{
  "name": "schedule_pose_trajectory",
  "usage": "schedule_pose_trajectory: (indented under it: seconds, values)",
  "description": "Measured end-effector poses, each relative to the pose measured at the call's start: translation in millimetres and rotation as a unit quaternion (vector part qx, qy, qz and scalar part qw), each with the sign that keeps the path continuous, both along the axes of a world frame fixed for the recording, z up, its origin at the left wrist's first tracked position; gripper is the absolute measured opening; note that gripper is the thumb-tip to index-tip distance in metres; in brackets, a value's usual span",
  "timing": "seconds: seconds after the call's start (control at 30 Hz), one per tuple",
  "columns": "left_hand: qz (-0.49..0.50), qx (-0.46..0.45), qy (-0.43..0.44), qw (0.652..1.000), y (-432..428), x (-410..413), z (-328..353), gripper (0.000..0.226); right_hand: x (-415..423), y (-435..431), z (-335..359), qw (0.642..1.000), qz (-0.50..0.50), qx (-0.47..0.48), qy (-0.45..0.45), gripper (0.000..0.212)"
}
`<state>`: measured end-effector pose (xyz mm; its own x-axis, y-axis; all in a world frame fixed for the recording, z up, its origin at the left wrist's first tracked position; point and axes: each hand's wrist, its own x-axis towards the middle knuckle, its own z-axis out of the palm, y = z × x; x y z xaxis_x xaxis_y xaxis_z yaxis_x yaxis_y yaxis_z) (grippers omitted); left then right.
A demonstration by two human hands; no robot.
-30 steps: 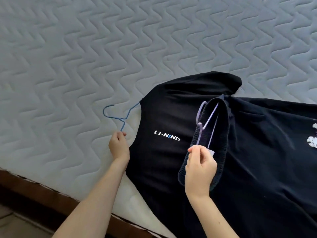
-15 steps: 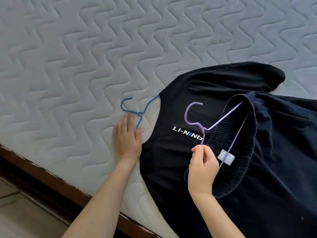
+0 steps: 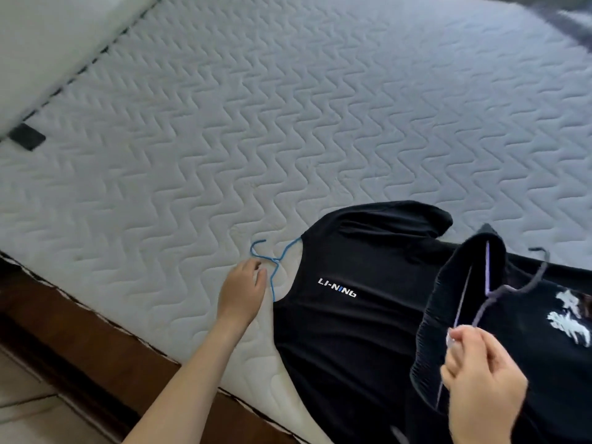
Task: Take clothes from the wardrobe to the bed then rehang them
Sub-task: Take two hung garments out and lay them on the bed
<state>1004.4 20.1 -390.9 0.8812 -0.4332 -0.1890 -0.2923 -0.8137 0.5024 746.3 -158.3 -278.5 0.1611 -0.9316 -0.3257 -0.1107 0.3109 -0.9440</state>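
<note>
1. Bed. The quilted white mattress (image 3: 320, 123) fills most of the head view. A brown wooden bed frame (image 3: 80, 331) runs along its near edge, with pale floor (image 3: 25, 411) at the lower left. A small black tag (image 3: 27, 141) sits at the mattress edge, upper left.

2. Black T-shirt (image 3: 352, 331). It lies flat on the mattress near the near edge, with the collar pointing left and a white "LI-NING" logo on the chest. One sleeve points toward the far side of the bed.

3. Blue hanger (image 3: 290, 249). This wire hanger sits inside the T-shirt collar. Its hook and twisted neck project from the collar onto the bare mattress.

4. Left hand (image 3: 242, 293). The fingertips are at the base of the blue hook, with the fingers curled. Grip state: cannot tell whether the wire is pinched or only touched.

5. Right hand (image 3: 480, 382). Grip state: clenched, with thumb and fingers pinching the wire of the lavender hanger (image 3: 487, 267) near its neck. The hand is raised above the right part of the T-shirt.

6. Elastic-waist garment (image 3: 429, 322). This dark item hangs from the lavender hanger, its ribbed waistband looped around the hanger arms. It overlaps the T-shirt's right side.

7. White print (image 3: 568, 318). It shows on dark fabric at the right edge. Which garment carries it cannot be told.
</note>
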Motion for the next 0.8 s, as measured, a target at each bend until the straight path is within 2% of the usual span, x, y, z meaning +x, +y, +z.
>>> schedule_pose_trajectory:
  seconds: [0.1, 0.23, 0.37, 0.47, 0.57, 0.8]
  values:
    - [-0.020, -0.062, -0.038, 0.997, 14, -33, 85, 0.025, -31, 5, 78, 0.999, -0.017, -0.024, -0.014, 0.029]
    - [-0.027, -0.116, -0.067, 0.991, 52, -92, 192, 0.042, -66, 24, 176, 0.999, -0.005, -0.024, -0.034, 0.031]
    - [-0.012, -0.125, -0.059, 0.990, 102, -147, 252, 0.046, -83, 51, 246, 0.996, 0.045, -0.012, -0.074, 0.029]
    - [0.001, -0.122, -0.048, 0.991, 140, -167, 261, 0.047, -79, 73, 272, 0.992, 0.096, -0.005, -0.088, 0.029]
    - [-0.003, -0.104, -0.042, 0.994, 171, -153, 255, 0.044, -58, 94, 281, 0.985, 0.143, 0.003, -0.094, 0.031]
    - [0.032, -0.084, -0.041, 0.995, 224, -5, 224, 0.026, 51, 142, 267, 0.983, 0.170, -0.006, -0.063, 0.030]
